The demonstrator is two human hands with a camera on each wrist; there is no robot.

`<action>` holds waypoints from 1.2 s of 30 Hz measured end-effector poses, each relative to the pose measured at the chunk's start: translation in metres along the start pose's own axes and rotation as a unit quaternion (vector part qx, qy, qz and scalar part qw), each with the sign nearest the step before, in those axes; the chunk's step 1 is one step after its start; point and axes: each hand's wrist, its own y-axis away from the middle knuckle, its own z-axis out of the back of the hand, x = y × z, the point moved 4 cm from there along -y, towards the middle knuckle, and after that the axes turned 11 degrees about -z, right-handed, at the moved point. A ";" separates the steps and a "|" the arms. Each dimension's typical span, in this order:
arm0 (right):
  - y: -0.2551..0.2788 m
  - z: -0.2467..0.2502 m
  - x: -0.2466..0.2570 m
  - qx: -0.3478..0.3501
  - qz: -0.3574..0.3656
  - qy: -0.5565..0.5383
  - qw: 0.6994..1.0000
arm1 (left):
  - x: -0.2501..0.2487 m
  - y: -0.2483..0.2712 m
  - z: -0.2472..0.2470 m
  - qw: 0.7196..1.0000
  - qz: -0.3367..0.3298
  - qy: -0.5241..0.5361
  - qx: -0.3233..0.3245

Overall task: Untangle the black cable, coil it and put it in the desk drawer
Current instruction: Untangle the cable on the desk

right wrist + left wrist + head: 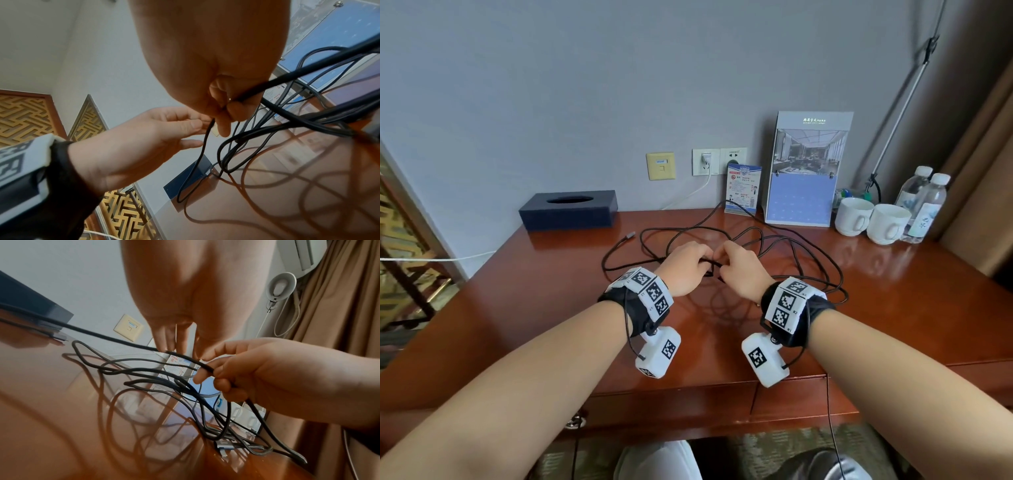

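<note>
The black cable (808,260) lies in tangled loops in the middle of the red-brown desk (534,308), one connector end (631,235) pointing left. Both hands are raised just above the tangle, close together. My left hand (688,263) pinches a strand at its fingertips (202,125). My right hand (738,269) grips the same strand in curled fingers (222,369), and the cable (102,335) runs taut to the left from there. More loops (267,129) hang down to the desk. Shut drawer fronts (787,399) sit under the desk's front edge.
A dark tissue box (568,210) stands at the back left. At the back right are a leaflet stand (804,171), a small card (743,188), two white cups (854,216) and water bottles (924,202). A white charger lead (698,192) hangs from the wall socket.
</note>
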 end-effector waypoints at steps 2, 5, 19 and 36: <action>0.002 0.003 -0.002 -0.004 0.003 -0.007 1.000 | -0.002 -0.003 0.000 0.999 -0.006 -0.031 -0.030; 0.005 0.006 -0.005 -0.024 -0.010 -0.019 0.999 | -0.008 -0.006 0.001 0.997 0.004 -0.064 -0.031; 0.009 0.011 -0.006 0.009 -0.019 -0.105 0.994 | -0.015 -0.011 -0.008 0.998 -0.008 0.038 0.042; 0.017 0.012 -0.004 0.080 0.042 -0.002 0.996 | 0.018 -0.009 0.007 0.990 0.094 -0.006 -0.102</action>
